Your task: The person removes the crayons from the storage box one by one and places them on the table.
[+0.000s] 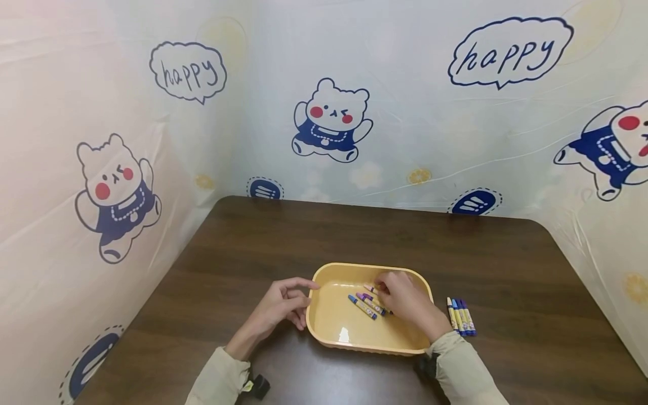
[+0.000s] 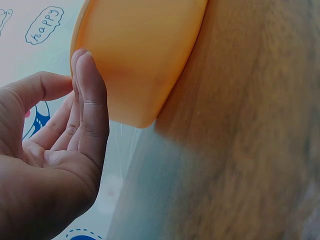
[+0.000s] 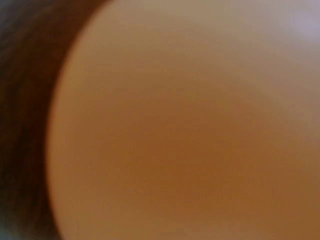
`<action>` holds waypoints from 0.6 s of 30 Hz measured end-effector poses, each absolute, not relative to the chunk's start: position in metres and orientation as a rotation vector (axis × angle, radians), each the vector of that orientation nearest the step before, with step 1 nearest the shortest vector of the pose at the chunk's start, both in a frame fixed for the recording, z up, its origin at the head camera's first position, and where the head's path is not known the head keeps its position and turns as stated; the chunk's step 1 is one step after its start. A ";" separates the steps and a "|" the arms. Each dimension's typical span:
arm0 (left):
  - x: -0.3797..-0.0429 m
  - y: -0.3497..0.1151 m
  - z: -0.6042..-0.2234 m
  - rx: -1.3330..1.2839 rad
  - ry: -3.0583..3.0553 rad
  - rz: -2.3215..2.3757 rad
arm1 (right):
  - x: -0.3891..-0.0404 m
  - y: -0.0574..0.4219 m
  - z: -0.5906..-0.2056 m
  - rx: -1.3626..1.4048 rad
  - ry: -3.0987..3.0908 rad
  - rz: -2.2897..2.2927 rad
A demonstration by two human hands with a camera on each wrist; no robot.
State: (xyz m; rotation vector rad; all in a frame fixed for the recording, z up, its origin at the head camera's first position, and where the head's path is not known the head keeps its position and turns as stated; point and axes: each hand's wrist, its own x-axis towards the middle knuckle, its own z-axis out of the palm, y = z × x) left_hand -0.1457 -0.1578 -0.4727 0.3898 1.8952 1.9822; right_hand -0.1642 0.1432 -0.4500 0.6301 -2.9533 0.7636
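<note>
A yellow plastic tray [image 1: 369, 344] stands on the table, with several crayons lying inside, a blue one [image 1: 361, 307] leftmost among them. At the tray's left end, my left hand [image 1: 280, 304] rests its fingertips against the rim and outer wall; the left wrist view shows them close on the orange-looking wall [image 2: 140, 65]. My right hand [image 1: 407, 301] reaches down inside the tray, fingers curled at a pale peach crayon [image 1: 371, 289] whose tip sticks out to their left. The hand hides part of the pile. Only the blurred tray [image 3: 175, 125] fills the right wrist view.
Right of the tray, several crayons [image 1: 460, 316] lie side by side in a row on the dark wooden table [image 1: 304, 230]. Printed curtains [image 1: 405, 112] with bears surround the table at the back and both sides.
</note>
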 end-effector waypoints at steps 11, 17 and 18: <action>-0.147 -0.157 -0.471 0.395 1.909 1.966 | -0.164 0.137 -0.462 0.609 -2.958 0.605; -0.146 -0.157 -0.472 0.400 1.915 1.964 | -0.163 0.138 -0.462 0.594 -2.980 0.626; -0.146 -0.157 -0.473 0.398 1.916 1.963 | -0.162 0.138 -0.462 0.595 -2.978 0.625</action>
